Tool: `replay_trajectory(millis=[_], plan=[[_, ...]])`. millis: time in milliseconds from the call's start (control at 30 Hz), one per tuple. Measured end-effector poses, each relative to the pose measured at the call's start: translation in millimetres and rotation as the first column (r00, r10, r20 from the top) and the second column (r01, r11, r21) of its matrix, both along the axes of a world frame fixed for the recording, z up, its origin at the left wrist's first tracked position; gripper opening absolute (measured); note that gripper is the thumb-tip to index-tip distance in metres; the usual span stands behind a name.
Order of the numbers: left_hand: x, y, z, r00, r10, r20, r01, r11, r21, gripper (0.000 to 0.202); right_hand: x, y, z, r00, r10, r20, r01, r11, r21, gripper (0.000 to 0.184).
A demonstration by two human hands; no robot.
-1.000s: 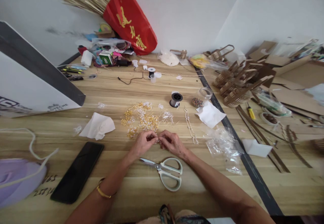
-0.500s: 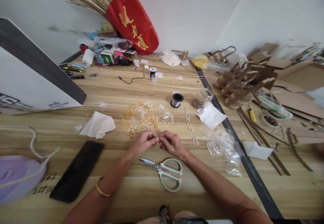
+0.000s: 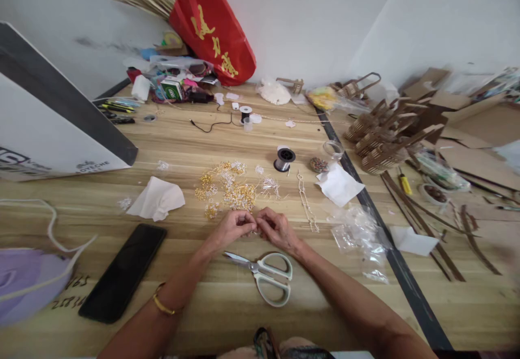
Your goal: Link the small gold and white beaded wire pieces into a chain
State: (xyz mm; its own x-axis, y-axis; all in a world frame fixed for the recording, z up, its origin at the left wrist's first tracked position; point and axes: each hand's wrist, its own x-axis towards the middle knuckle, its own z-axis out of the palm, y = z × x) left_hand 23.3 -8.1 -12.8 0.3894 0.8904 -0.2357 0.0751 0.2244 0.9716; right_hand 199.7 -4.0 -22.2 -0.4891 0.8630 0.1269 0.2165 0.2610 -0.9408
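Observation:
My left hand (image 3: pixel 232 227) and my right hand (image 3: pixel 278 230) meet fingertip to fingertip at the centre of the table. Both are pinched closed around something tiny; a bit of it glints below the fingertips, too small to name. Just beyond them lies a loose heap of gold and silver jewellery findings (image 3: pixel 239 194), with silver pins (image 3: pixel 270 187) at its right. A thin chain (image 3: pixel 305 202) stretches along the wood to the right of my hands. Scissors (image 3: pixel 264 275) with pale handles rest between my forearms, blades pointing left. Behind the heap stands a wire spool (image 3: pixel 284 159).
On the left are a black phone (image 3: pixel 124 272), a crumpled tissue (image 3: pixel 157 199) and a big white box (image 3: pixel 52 121). Clear plastic bags (image 3: pixel 361 229), white paper (image 3: pixel 339 184) and small woven baskets (image 3: pixel 377 142) lie to the right. A red bag (image 3: pixel 215 34) leans at the back.
Both hands stay together in nearly the same pinch, with only slight finger movement. The view has shifted a little; the objects on the table lie as before.

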Motion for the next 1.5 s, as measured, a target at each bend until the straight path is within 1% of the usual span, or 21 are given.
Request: replay_trajectory(millis=[133,300,400,500,633,733,833,900,1000,1167,1333,1400,1500], plan=[[3.7,-1.3,3.0,0.999,0.035,-0.008,-0.035,0.999,-0.015,0.02,-0.8,0.4,2.4,0.998,-0.034,0.054,0.033,0.999,0.023,0.021],[11.9,-5.7,10.4,0.995,0.1,-0.026,-0.1,0.995,0.004,0.032,-1.9,1.1,6.7,0.992,-0.076,0.098,0.071,0.996,0.049,0.02],[16.5,-9.0,10.4,0.99,0.121,-0.066,-0.119,0.992,0.038,0.038,-1.3,1.7,6.6,0.991,-0.08,0.11,0.074,0.995,0.061,0.019],[20.5,-13.0,7.1,0.977,0.151,-0.15,-0.135,0.985,0.111,0.041,-0.5,2.0,5.1,0.989,-0.087,0.12,0.077,0.993,0.091,0.018],[24.7,-18.8,1.5,0.933,0.212,-0.29,-0.132,0.953,0.272,0.038,-0.6,1.8,3.3,0.988,-0.087,0.129,0.074,0.992,0.098,0.017],[26.7,-21.8,0.8,0.887,0.244,-0.392,-0.1,0.93,0.355,0.032,-1.2,1.0,3.3,0.986,-0.1,0.133,0.087,0.991,0.101,0.018],[26.8,-22.4,3.9,0.843,0.245,-0.479,-0.047,0.921,0.388,0.02,-1.3,0.3,4.8,0.987,-0.087,0.132,0.073,0.992,0.107,0.02],[25.6,-21.3,6.3,0.832,0.244,-0.498,-0.032,0.917,0.397,0.012,-1.1,0.3,5.7,0.989,-0.073,0.131,0.059,0.992,0.107,0.021],[22.6,-18.2,7.8,0.84,0.249,-0.482,-0.039,0.914,0.404,0.004,-0.6,0.5,5.5,0.987,-0.084,0.134,0.069,0.991,0.114,0.02],[20.1,-14.9,7.0,0.881,0.24,-0.408,-0.075,0.922,0.381,0.005,-0.3,0.3,3.7,0.99,-0.072,0.119,0.061,0.993,0.097,0.018],[22.0,-14.9,7.4,0.907,0.198,-0.372,-0.075,0.944,0.322,0.013,0.0,0.2,3.6,0.991,-0.065,0.116,0.057,0.996,0.074,0.019],[22.5,-15.0,7.6,0.9,0.195,-0.389,-0.071,0.947,0.312,0.015,0.0,0.0,4.0,0.992,-0.068,0.105,0.06,0.995,0.079,0.021],[22.2,-15.5,8.5,0.857,0.228,-0.463,-0.064,0.937,0.343,0.018,-0.1,-0.7,5.2,0.994,-0.057,0.093,0.052,0.997,0.06,0.023]])
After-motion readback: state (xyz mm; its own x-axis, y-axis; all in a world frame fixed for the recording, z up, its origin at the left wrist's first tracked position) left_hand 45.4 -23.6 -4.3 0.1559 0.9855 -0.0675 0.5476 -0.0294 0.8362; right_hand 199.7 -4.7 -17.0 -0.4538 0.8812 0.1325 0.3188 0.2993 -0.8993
